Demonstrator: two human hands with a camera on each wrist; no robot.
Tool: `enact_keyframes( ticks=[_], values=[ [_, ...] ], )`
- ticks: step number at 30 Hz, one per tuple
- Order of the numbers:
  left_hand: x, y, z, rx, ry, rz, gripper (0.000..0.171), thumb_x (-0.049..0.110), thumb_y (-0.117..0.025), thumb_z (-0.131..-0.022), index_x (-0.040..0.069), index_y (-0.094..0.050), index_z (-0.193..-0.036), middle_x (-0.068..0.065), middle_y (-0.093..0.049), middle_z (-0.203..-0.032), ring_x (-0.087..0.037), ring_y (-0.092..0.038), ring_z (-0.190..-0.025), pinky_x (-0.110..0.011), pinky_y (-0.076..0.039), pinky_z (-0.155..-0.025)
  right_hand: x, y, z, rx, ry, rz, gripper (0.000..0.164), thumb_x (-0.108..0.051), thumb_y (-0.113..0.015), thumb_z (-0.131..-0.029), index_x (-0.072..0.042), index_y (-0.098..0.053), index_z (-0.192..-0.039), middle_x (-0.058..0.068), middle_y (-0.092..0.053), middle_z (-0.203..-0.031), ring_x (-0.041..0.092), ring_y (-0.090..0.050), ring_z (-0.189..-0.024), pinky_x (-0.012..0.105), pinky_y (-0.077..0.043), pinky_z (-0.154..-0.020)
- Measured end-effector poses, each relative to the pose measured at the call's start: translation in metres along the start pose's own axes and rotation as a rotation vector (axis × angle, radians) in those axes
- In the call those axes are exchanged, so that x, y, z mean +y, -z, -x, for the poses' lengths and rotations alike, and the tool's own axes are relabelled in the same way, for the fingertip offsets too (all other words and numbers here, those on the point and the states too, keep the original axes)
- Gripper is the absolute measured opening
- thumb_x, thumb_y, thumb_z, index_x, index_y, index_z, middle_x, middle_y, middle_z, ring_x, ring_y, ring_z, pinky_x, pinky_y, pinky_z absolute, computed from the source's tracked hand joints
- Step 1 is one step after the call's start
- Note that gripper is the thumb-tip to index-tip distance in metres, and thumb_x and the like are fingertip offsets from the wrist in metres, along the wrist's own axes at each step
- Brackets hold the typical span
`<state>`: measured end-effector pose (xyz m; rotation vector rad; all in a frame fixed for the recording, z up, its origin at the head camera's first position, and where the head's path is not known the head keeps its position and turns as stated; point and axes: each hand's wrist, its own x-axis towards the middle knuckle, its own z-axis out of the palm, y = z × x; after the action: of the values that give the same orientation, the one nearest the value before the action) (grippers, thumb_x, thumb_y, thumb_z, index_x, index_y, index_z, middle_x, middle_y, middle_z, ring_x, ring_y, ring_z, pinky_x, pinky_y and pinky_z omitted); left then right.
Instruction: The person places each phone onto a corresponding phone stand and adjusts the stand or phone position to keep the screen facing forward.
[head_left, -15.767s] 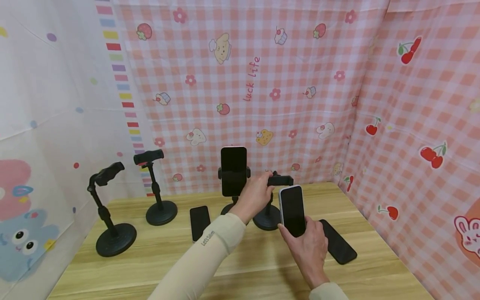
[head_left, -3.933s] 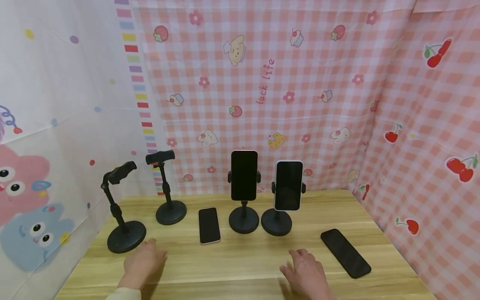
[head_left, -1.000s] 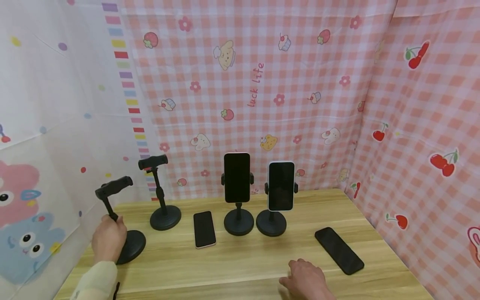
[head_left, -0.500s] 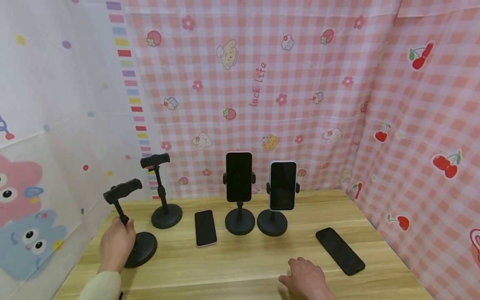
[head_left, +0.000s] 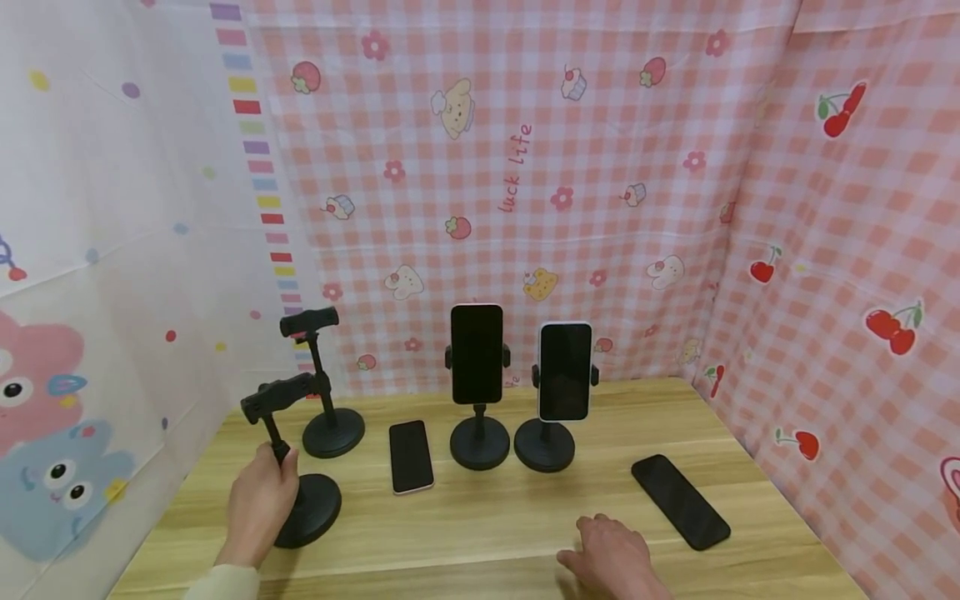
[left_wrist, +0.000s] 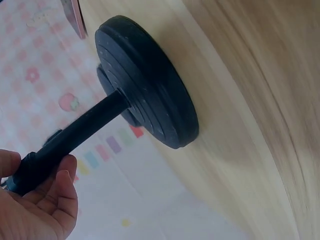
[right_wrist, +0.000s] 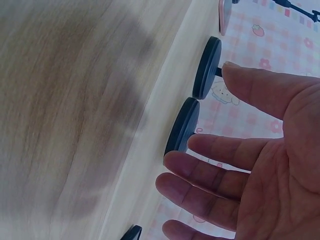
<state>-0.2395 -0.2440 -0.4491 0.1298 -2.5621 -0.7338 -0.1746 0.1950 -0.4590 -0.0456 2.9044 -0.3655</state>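
Observation:
My left hand (head_left: 258, 504) grips the post of a black phone stand (head_left: 311, 510). Its empty clamp head (head_left: 277, 395) leans to the upper left, and in the left wrist view the round base (left_wrist: 145, 82) hangs close over the wood, fingers and thumb around the post. Behind it another black phone stand (head_left: 333, 432) stands with an empty clamp. My right hand (head_left: 611, 557) hovers low over the front of the table, palm bare and fingers loosely spread in the right wrist view. Nearest to it lies a dark phone (head_left: 680, 502).
On the wooden table (head_left: 450, 533), two stands at the back hold upright phones: a black-screened phone (head_left: 477, 354) and a white-edged phone (head_left: 565, 372). A pink-edged phone (head_left: 411, 457) lies flat left of them. Patterned cloth (head_left: 420, 208) hangs around the back and sides.
The white-edged phone, earlier in my right hand, now sits in a stand. My left hand has taken hold of the front left stand and carried it rightward. My right hand stays put lately.

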Motion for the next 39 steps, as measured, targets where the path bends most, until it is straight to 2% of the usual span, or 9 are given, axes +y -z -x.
enact_keyframes(
  ticks=[4, 7, 14, 17, 21, 25, 30, 39],
  values=[
    [0.01, -0.004, 0.005, -0.022, -0.015, 0.008, 0.035, 0.021, -0.049, -0.099, -0.014, -0.051, -0.095, -0.032, -0.063, -0.074, -0.042, -0.061, -0.062, -0.054, -0.048, -0.053, 0.0, 0.0, 0.0, -0.001, 0.002, -0.003, 0.049, -0.043, -0.071, -0.079, -0.002, -0.065, -0.104, 0.014, -0.064, -0.095, 0.031, -0.058, -0.085, 0.057, -0.049, -0.077],
    [0.019, -0.008, 0.009, -0.036, -0.036, 0.016, 0.035, 0.021, -0.051, -0.098, -0.014, -0.051, -0.094, -0.028, -0.062, -0.071, -0.038, -0.06, -0.06, -0.052, -0.047, -0.052, -0.001, 0.0, 0.0, -0.001, 0.001, 0.0, 0.048, -0.043, -0.071, -0.079, -0.002, -0.065, -0.103, 0.014, -0.064, -0.094, 0.03, -0.058, -0.084, 0.057, -0.049, -0.076],
    [0.043, -0.017, 0.023, -0.027, -0.134, 0.043, 0.034, 0.017, -0.059, -0.094, -0.016, -0.054, -0.101, -0.024, -0.065, -0.069, -0.035, -0.063, -0.06, -0.051, -0.049, -0.051, -0.002, 0.0, 0.001, -0.004, -0.001, 0.0, 0.048, -0.043, -0.071, -0.078, -0.002, -0.065, -0.104, 0.014, -0.064, -0.095, 0.03, -0.058, -0.083, 0.056, -0.05, -0.076],
    [0.053, -0.021, 0.029, -0.021, -0.179, 0.057, 0.03, 0.015, -0.061, -0.092, -0.013, -0.055, -0.099, -0.019, -0.063, -0.061, -0.028, -0.059, -0.052, -0.044, -0.046, -0.045, -0.002, 0.0, 0.001, -0.001, -0.003, -0.001, 0.049, -0.043, -0.071, -0.079, -0.002, -0.065, -0.105, 0.014, -0.064, -0.096, 0.03, -0.058, -0.084, 0.057, -0.049, -0.077],
    [0.062, -0.027, 0.035, -0.017, -0.213, 0.071, 0.023, 0.014, -0.064, -0.09, -0.008, -0.056, -0.094, -0.011, -0.058, -0.057, -0.021, -0.052, -0.048, -0.038, -0.042, -0.044, -0.002, 0.0, 0.001, -0.007, -0.009, -0.003, 0.048, -0.042, -0.071, -0.079, -0.002, -0.065, -0.105, 0.014, -0.064, -0.096, 0.03, -0.058, -0.084, 0.057, -0.049, -0.078],
    [0.071, -0.031, 0.043, -0.049, -0.202, 0.097, 0.021, 0.014, -0.064, -0.091, -0.005, -0.057, -0.093, -0.008, -0.057, -0.058, -0.019, -0.053, -0.051, -0.037, -0.043, -0.047, -0.002, 0.0, 0.001, -0.013, -0.012, -0.008, 0.048, -0.042, -0.071, -0.079, -0.002, -0.065, -0.105, 0.013, -0.064, -0.094, 0.029, -0.057, -0.082, 0.057, -0.049, -0.078],
    [0.084, -0.034, 0.051, -0.135, -0.163, 0.112, 0.025, 0.017, -0.062, -0.092, -0.007, -0.058, -0.1, -0.01, -0.064, -0.066, -0.022, -0.06, -0.058, -0.039, -0.049, -0.053, -0.002, -0.003, 0.002, -0.012, -0.007, -0.022, 0.047, -0.042, -0.071, -0.079, -0.002, -0.065, -0.103, 0.012, -0.063, -0.089, 0.028, -0.056, -0.079, 0.055, -0.05, -0.074],
    [0.109, -0.047, 0.054, -0.163, -0.209, 0.105, 0.035, 0.02, -0.063, -0.092, -0.01, -0.058, -0.109, -0.023, -0.072, -0.083, -0.033, -0.068, -0.072, -0.049, -0.055, -0.061, -0.002, -0.002, 0.004, 0.043, 0.016, -0.009, 0.044, -0.041, -0.072, -0.078, -0.003, -0.066, -0.098, 0.011, -0.063, -0.087, 0.027, -0.057, -0.078, 0.054, -0.05, -0.072]
  ],
)
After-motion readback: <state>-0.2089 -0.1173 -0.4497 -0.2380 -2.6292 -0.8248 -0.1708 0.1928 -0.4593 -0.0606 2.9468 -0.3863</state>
